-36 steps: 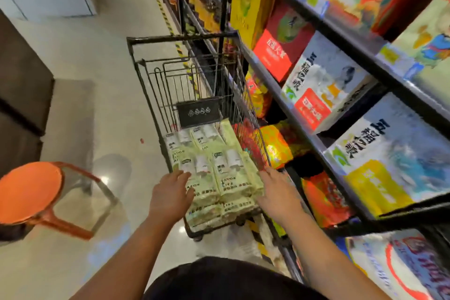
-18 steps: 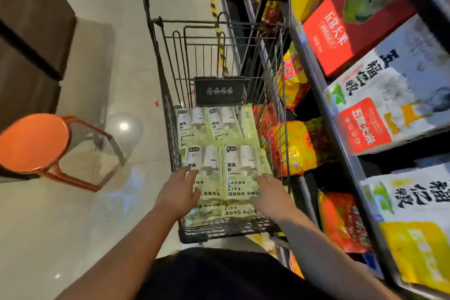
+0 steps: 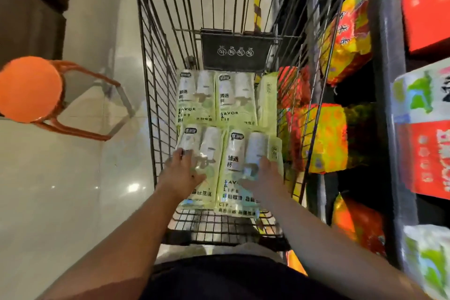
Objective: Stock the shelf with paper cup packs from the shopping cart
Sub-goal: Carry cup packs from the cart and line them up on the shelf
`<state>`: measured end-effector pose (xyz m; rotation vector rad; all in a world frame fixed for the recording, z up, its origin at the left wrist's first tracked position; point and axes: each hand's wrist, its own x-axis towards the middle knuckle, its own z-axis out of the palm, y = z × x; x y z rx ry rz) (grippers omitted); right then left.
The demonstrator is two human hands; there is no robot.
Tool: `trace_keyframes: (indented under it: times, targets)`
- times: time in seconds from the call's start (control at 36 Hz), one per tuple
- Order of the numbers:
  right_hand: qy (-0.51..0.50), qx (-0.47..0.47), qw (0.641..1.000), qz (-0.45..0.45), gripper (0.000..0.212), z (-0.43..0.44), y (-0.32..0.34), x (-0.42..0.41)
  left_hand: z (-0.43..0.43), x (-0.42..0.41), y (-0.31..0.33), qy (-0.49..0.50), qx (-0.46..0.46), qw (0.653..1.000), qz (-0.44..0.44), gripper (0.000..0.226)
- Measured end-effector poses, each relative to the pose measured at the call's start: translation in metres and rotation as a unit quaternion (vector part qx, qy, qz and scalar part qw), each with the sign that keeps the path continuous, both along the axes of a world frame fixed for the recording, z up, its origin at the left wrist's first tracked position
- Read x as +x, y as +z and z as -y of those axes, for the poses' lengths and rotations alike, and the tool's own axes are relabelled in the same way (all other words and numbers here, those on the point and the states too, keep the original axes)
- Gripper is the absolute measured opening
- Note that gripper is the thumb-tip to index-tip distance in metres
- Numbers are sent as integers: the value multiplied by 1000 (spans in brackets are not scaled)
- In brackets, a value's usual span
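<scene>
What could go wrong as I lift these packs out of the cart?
The left hand rests on the near-left pack, the right hand on the near-right pack; lifting both at once, a glossy wrapper might slip. Lower packs lie beneath them and may get dragged along. The upright pack beside the cart wall could topple once its neighbours leave.

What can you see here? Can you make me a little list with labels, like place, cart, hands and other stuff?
Place: shop aisle, with a shelf of bagged goods on the right
Cart: wire shopping cart right beside the shelf
In the cart: pale green paper cup packs, lying flat in stacked layers
Hands: left hand on the near left pack, right hand on the near right pack
Grip: too blurry to tell
Other stuff: orange stool on the floor, left of the cart
</scene>
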<state>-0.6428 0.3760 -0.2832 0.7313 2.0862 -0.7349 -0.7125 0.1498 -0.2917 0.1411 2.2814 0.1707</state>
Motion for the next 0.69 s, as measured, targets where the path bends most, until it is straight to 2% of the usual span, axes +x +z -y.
trace_keyframes:
  times: [0.06, 0.14, 0.25, 0.31, 0.36, 0.42, 0.56, 0.64, 0.69]
  targets:
    - [-14, -3, 1000, 3, 109, -1, -9, -4, -2, -2, -14, 55, 9, 998, 21, 100]
    - [-23, -9, 1000, 13, 110, -3, -20, -7, -7, -6, -26, 152, 25, 987, 41, 116]
    - [-132, -14, 991, 20, 135, -3, -32, -13, -16, -14, -26, 249, 25, 966, 62, 145]
    - [-148, -9, 988, 42, 144, -4, -34, -17, -16, -19, -29, 280, 17, 957, 74, 155]
    - [-152, -2, 987, 51, 142, -6, -37, -19, -19, -24, -28, 286, -20, 953, 97, 161]
    - [-170, 1, 984, 57, 130, -9, -39, -20, -23, -27, -25, 280, -54, 953, 108, 161]
    - [-240, -29, 968, 73, 98, -16, -43, -19, -29, -30, -26, 250, -90, 958, 107, 146]
    - [-295, -30, 954, 33, 98, -14, -38, -19, -24, -25, -31, 210, -101, 969, 84, 140]
    - [-317, -28, 948, -3, 104, -12, -34, -18, -28, -21, -16, 231, -83, 968, 50, 132]
